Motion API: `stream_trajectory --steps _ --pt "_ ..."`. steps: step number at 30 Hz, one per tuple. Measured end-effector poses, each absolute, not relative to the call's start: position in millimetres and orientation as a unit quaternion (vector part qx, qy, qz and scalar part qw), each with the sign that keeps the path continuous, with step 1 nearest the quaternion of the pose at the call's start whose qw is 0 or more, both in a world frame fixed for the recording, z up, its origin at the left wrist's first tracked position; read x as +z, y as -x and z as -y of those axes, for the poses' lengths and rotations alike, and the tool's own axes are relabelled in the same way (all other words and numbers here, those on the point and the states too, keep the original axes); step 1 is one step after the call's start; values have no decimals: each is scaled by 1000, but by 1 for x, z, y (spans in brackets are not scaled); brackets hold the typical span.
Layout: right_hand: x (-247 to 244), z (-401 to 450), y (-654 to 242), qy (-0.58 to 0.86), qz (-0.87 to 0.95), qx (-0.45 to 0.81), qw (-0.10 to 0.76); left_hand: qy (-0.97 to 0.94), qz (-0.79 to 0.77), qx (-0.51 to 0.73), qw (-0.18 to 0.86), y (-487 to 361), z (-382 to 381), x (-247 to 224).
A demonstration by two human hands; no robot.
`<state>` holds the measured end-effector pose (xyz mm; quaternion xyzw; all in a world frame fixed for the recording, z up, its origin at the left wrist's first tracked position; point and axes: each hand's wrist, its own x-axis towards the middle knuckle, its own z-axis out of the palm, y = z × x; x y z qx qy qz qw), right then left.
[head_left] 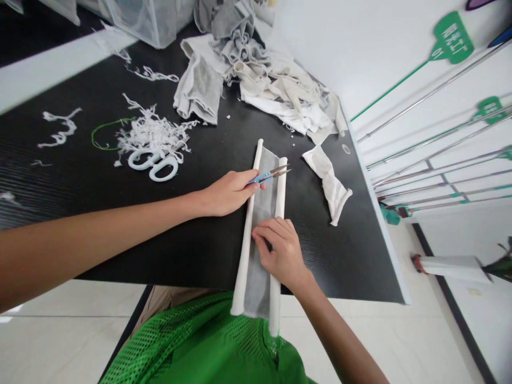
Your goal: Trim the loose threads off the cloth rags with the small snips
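My left hand (230,194) is closed around a small pair of blue-handled thread snips (269,175), their blades pointing right above the cloth. Beneath both hands lies a long grey cloth piece (262,205) with its two long edges curled into white rolls; its near end hangs over the table edge against a green mesh vest (216,341). My right hand (282,250) rests on the middle of this cloth, thumb and fingers pinched together near the left roll. Whatever is between those fingertips is too small to make out.
White scissors (154,164) lie beside a heap of white thread scraps (154,130) on the black table (340,266). Crumpled grey and white cloths (280,80) pile up at the back, near a clear plastic bin (138,21). A small white cloth (328,184) lies right.
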<state>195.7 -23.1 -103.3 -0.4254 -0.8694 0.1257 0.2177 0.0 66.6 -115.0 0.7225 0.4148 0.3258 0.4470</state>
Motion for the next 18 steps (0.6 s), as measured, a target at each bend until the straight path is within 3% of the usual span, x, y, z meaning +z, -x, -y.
stream_trajectory --steps 7,12,15,18 --pt "-87 23 -206 504 746 256 353 -726 -411 325 444 1 -67 -114" --pt "-38 9 -203 479 708 211 474 -735 -398 333 436 1 -68 -116" --pt "-2 -10 -177 420 752 151 486 -748 -378 336 429 1 -69 -119" --pt "22 -45 -132 344 821 110 441 -757 -365 346 418 0 -70 -123"
